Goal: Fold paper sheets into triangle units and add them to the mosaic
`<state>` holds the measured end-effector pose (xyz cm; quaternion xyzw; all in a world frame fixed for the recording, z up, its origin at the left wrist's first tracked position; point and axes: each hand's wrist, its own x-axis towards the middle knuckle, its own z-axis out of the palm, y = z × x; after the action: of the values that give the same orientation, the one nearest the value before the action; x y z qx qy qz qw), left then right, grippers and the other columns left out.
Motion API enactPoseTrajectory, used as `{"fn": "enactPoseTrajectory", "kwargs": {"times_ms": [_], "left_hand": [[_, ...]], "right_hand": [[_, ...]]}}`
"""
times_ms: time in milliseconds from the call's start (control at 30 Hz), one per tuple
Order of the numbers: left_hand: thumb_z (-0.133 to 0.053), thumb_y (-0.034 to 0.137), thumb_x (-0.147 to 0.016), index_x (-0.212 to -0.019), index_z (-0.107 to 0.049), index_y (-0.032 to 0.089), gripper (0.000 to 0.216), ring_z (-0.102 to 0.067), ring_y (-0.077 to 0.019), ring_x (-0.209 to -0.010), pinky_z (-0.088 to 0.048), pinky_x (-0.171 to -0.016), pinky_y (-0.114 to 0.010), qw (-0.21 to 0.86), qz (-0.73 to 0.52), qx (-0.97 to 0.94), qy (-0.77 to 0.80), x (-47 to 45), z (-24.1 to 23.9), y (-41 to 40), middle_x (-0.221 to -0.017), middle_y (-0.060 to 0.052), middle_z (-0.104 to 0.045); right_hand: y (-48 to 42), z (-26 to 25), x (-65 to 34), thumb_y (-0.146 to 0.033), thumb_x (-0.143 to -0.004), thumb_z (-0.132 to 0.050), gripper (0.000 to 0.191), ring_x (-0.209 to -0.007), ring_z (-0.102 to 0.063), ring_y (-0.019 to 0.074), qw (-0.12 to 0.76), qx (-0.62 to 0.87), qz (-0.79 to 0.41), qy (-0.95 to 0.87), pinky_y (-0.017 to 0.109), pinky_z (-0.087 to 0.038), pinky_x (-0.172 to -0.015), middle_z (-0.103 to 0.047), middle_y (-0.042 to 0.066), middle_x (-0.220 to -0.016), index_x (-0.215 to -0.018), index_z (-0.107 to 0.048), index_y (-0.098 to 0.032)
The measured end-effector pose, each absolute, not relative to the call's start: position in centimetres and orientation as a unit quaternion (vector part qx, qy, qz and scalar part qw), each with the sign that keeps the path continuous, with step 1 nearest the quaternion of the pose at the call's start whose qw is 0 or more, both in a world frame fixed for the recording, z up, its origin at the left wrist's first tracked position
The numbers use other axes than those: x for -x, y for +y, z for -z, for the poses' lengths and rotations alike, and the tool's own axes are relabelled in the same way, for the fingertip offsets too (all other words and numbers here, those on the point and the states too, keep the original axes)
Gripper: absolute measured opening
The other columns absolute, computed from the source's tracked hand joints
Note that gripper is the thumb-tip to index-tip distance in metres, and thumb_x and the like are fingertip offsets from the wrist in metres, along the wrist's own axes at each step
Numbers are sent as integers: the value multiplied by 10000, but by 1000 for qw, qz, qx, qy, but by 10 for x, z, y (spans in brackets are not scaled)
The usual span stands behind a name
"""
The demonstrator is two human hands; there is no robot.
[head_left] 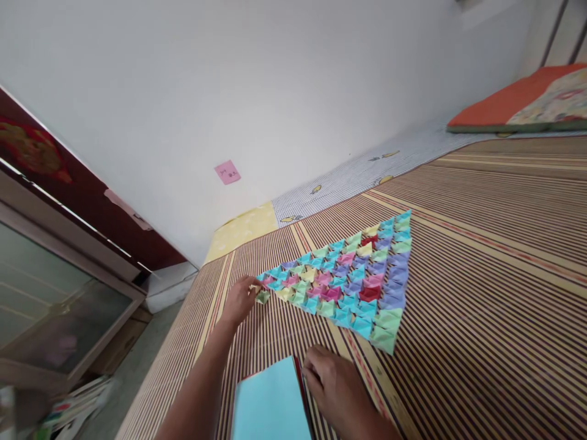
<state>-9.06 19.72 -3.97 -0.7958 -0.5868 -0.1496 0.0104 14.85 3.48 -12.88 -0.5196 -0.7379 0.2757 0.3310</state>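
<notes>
Item: one paper triangle (351,282), made up of many small folded pieces in blue, green, purple, pink, yellow and red. Lies flat on the striped mat (468,293), ahead of both hands; narrow tip at the left, broad edge at the right.

Condition: well advanced, by judgement. The rows read as full from the broad edge down towards the tip, with no large gap showing in the body. Work in hand appears confined to the narrow end. Outstanding: one green piece (263,297) sits just below the tip, beside the left hand; whether it is joined to the rest cannot be told. How many more pieces are wanted, the view does not show.

Left hand (239,300): forearm stretched forward from the lower edge, palm down, wrist slightly bent, fingers pointing right to the tip. Thumb and forefinger close together at the end pieces; whether they are clamped on one or merely touching cannot be told.

Right hand (337,388): low on the mat, back upward, reaching in from the lower right. Fingers curled in loosely together, nothing seen in them; well apart from the triangle.

Accessory: one blue paper (271,403), flat, between the two forearms and just beside the right hand, a dark red edge showing along its right side.

Surroundings: pink note (227,172) on the white wall (293,91); orange bedding (490,105) at far right.
</notes>
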Motion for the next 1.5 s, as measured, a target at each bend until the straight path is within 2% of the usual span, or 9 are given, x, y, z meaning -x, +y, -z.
{"fn": "enactPoseTrajectory", "kwargs": {"times_ms": [300, 733, 1333, 1433, 1500], "left_hand": [[-637, 337, -963, -1143, -654, 152, 259, -678, -196, -901, -587, -788, -395, 9, 161, 767, -621, 105, 59, 172, -1108, -76, -684], [-637, 349, -962, -1266, -619, 174, 352, -667, -242, -1038, -579, -867, -453, 6, 169, 770, -615, 121, 90, 187, -1257, -108, -647], [-638, 347, -962, -1241, -626, 169, 331, -674, -225, -988, -588, -827, -425, 25, 198, 774, -601, 114, 88, 188, -1210, -97, -660], [-611, 287, -974, -1174, -629, 150, 243, -669, -189, -893, -587, -763, -376, 43, 219, 776, -590, 107, 79, 181, -1203, -102, -640], [-578, 230, -979, -1155, -622, 142, 201, -665, -187, -895, -581, -778, -377, 58, 227, 780, -580, 100, 72, 179, -1240, -121, -608]], "right_hand": [[37, 131, -146, -107, -922, -563, 174, -749, -654, 172, 328, 526, -268, -737, 286, -295, -639, -685, 5, -811, -780, -590, -204], [36, 133, -148, -107, -921, -560, 164, -764, -656, 178, 328, 527, -277, -733, 292, -306, -653, -700, 6, -829, -813, -626, -211], [37, 132, -148, -122, -927, -557, 171, -750, -653, 173, 322, 529, -263, -740, 288, -309, -643, -690, 4, -809, -787, -603, -208], [38, 133, -147, -126, -931, -562, 166, -761, -657, 174, 323, 530, -264, -738, 289, -309, -648, -692, 2, -818, -794, -607, -208], [38, 132, -148, -122, -927, -569, 158, -772, -661, 175, 321, 529, -267, -739, 289, -310, -651, -696, 3, -828, -802, -613, -208]]}}
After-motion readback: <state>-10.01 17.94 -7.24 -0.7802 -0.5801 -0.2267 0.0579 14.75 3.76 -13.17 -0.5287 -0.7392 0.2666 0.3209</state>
